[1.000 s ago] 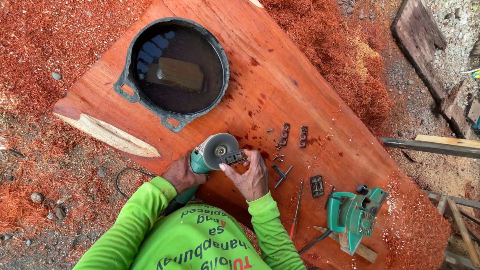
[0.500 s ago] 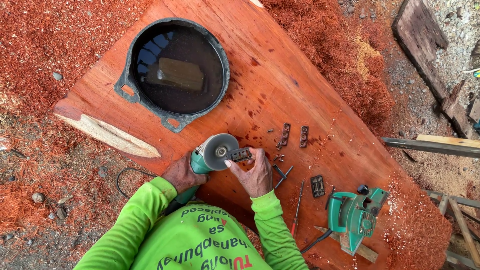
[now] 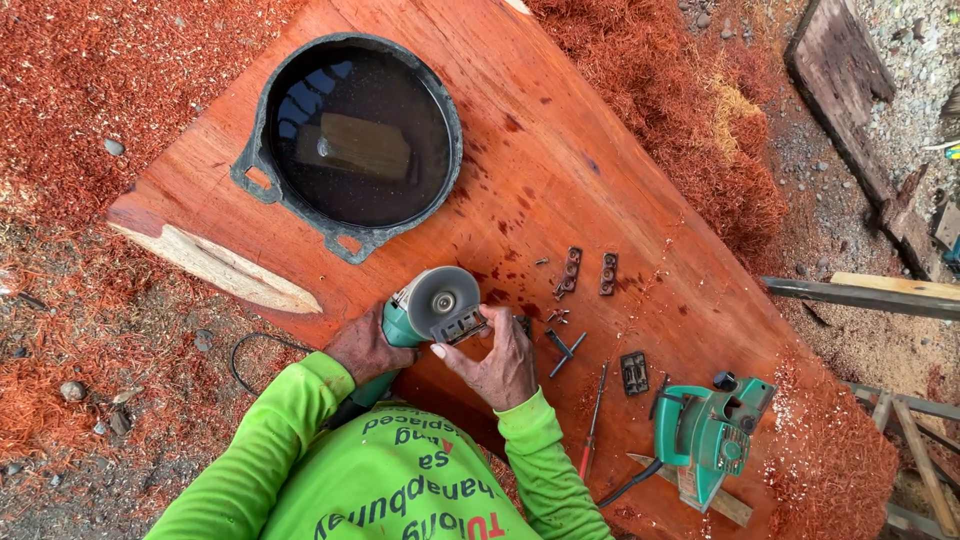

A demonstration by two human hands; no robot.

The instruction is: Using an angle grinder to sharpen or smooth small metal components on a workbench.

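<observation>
**Hands busy at the head of the angle grinder**

Over a broad red wooden slab (image 3: 560,170) that serves as the tabletop, a person in a bright green long-sleeved shirt works on a teal angle grinder (image 3: 430,308). The left hand (image 3: 368,345) is wrapped around the tool's body, its grip closed firmly on it. The right hand (image 3: 497,362) sits at the grinder's head, fingers curled around a small dark part beside the grey disc (image 3: 441,297); how tightly they pinch it I cannot tell.

The grinder lies low on the slab, just in front of the person. Just beside the right hand lie a dark T-shaped key (image 3: 564,349), a red-handled screwdriver (image 3: 591,420) and small metal plates (image 3: 571,269). A green power planer (image 3: 708,437) rests near the slab's right end, and a black basin of water (image 3: 352,140) stands well apart at the upper left.

To my eye the work is at the fitting stage on the head. The next move would call for a steady hold on the body and a careful turn at the head.
</observation>
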